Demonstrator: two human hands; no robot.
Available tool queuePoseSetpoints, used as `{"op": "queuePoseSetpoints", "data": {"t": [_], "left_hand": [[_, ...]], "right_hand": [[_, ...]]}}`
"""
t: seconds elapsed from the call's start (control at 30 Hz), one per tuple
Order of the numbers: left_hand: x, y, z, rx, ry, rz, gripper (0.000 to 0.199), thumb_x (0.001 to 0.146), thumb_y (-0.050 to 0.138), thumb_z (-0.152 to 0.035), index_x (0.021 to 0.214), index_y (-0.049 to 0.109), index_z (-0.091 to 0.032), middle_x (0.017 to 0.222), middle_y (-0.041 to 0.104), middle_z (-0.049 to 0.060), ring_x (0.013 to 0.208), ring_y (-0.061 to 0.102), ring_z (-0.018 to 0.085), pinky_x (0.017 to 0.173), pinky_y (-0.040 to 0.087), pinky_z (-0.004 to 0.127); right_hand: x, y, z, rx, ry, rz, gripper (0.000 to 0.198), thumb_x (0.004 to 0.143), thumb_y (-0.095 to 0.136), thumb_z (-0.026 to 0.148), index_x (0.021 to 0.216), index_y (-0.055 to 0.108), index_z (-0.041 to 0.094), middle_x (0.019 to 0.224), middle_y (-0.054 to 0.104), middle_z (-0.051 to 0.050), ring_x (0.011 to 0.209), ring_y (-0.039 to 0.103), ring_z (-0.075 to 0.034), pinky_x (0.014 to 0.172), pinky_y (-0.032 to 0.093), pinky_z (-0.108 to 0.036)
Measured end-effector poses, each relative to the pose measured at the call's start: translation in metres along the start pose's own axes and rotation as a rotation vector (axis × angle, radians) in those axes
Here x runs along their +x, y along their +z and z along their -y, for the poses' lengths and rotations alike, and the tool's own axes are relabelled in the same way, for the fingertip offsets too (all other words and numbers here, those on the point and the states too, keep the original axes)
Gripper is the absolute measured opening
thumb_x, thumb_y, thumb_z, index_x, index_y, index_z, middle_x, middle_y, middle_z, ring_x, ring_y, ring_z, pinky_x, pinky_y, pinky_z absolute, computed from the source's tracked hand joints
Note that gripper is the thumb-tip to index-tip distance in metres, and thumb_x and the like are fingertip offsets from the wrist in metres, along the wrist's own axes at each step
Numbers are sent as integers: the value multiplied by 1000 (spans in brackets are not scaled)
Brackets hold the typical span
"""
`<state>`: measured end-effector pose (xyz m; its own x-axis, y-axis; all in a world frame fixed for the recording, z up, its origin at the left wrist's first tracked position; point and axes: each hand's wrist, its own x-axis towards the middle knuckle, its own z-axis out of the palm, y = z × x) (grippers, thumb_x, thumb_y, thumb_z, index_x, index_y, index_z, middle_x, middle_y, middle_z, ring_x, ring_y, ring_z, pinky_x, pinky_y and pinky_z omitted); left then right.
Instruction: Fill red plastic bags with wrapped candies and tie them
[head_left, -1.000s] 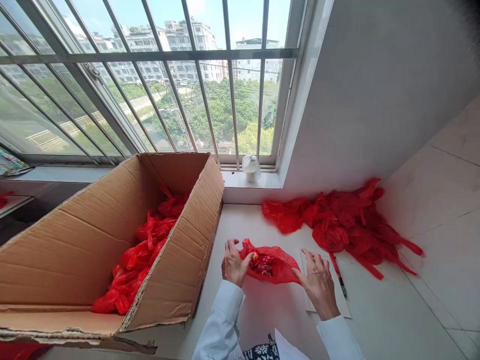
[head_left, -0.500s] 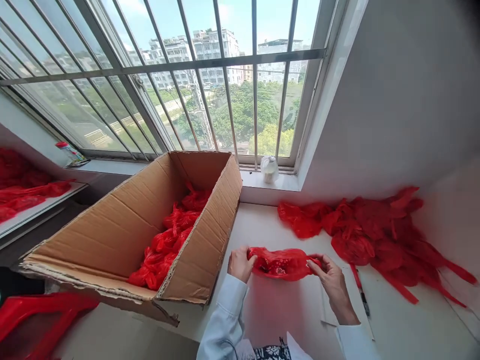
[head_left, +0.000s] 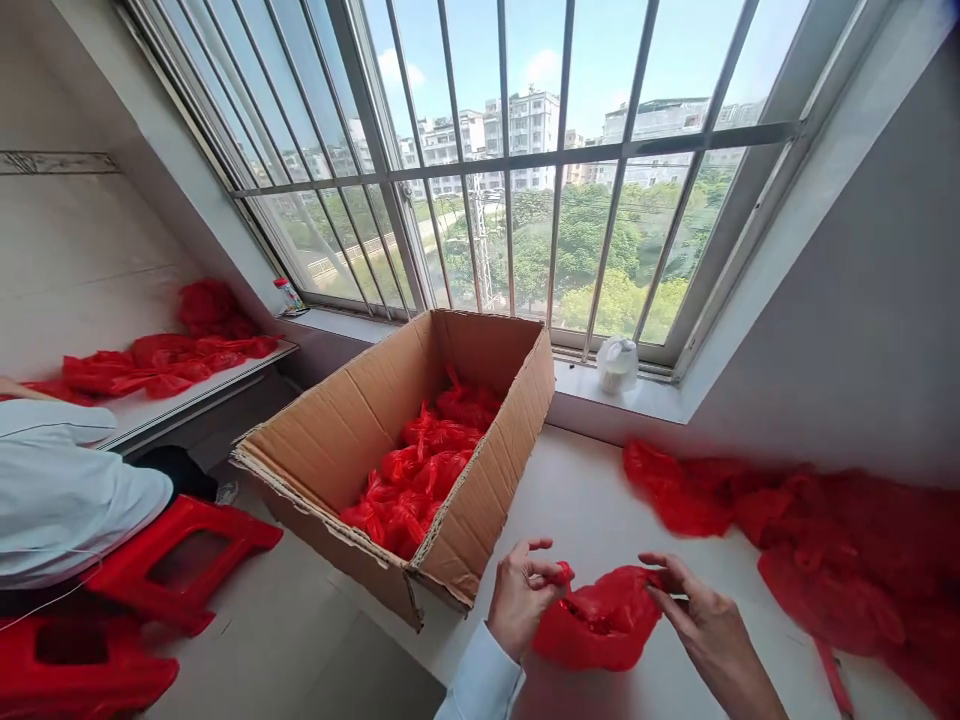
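A red plastic bag (head_left: 596, 630) sits low in front of me over the white table, its mouth partly open and something dark showing inside. My left hand (head_left: 521, 595) pinches the gathered red plastic at the bag's left side. At its right side, my right hand (head_left: 697, 605) grips the rim between thumb and fingers. To the left stands an open cardboard box (head_left: 480, 545) with several knotted red bags (head_left: 420, 470) in its bottom. A loose heap of red bags (head_left: 810, 545) lies on the right, against the wall.
A small white plastic bag (head_left: 617, 366) rests on the sill below the barred window. At left, a person in a light shirt (head_left: 67, 495) is beside red plastic stools (head_left: 195, 550). More red bags (head_left: 169, 362) lie on another table (head_left: 142, 410).
My view has turned left, bringing the person and stools into sight. The bag between my hands has changed from stretched flat to hanging rounder, with my hands closer together.
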<state>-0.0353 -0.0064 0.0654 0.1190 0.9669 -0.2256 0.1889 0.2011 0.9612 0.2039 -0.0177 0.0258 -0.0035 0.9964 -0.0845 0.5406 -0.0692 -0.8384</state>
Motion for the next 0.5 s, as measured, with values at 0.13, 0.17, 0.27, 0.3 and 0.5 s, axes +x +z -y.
{"op": "queuePoseSetpoints", "data": {"t": [0.13, 0.17, 0.27, 0.3, 0.5], "left_hand": [[-16, -4, 13, 247, 137, -46, 15, 72, 61, -18, 70, 75, -22, 111, 62, 8, 92, 59, 20, 85, 47, 34], [-20, -6, 16, 339, 149, -42, 15, 72, 61, -17, 69, 75, -23, 106, 64, 6, 91, 59, 20, 87, 45, 34], [-31, -11, 22, 540, 75, -43, 15, 74, 60, -18, 63, 70, -20, 84, 65, 5, 82, 59, 20, 77, 44, 33], [-34, -13, 23, 590, 42, -56, 16, 75, 59, -20, 61, 68, -18, 79, 64, 5, 78, 59, 20, 73, 44, 33], [-36, -27, 5, 597, 120, -53, 9, 76, 62, -22, 68, 63, -18, 92, 60, 8, 90, 57, 23, 82, 43, 37]], "right_hand": [[-3, 8, 6, -192, -185, 20, 25, 86, 44, 37, 96, 64, 27, 97, 73, -3, 86, 70, -20, 68, 54, -24], [-4, 9, 8, -240, -218, 19, 24, 87, 43, 37, 95, 64, 28, 98, 73, -3, 85, 70, -19, 64, 53, -23], [-9, 12, 12, -376, -271, 53, 24, 89, 40, 37, 91, 63, 29, 93, 73, -2, 76, 70, -18, 51, 49, -21], [-12, 13, 13, -413, -275, 76, 23, 89, 40, 36, 90, 62, 29, 91, 73, -2, 72, 70, -18, 48, 47, -21], [-32, 11, 21, -533, -140, -40, 24, 93, 36, 30, 91, 59, 27, 90, 68, -2, 72, 66, -18, 56, 46, -25]]}}
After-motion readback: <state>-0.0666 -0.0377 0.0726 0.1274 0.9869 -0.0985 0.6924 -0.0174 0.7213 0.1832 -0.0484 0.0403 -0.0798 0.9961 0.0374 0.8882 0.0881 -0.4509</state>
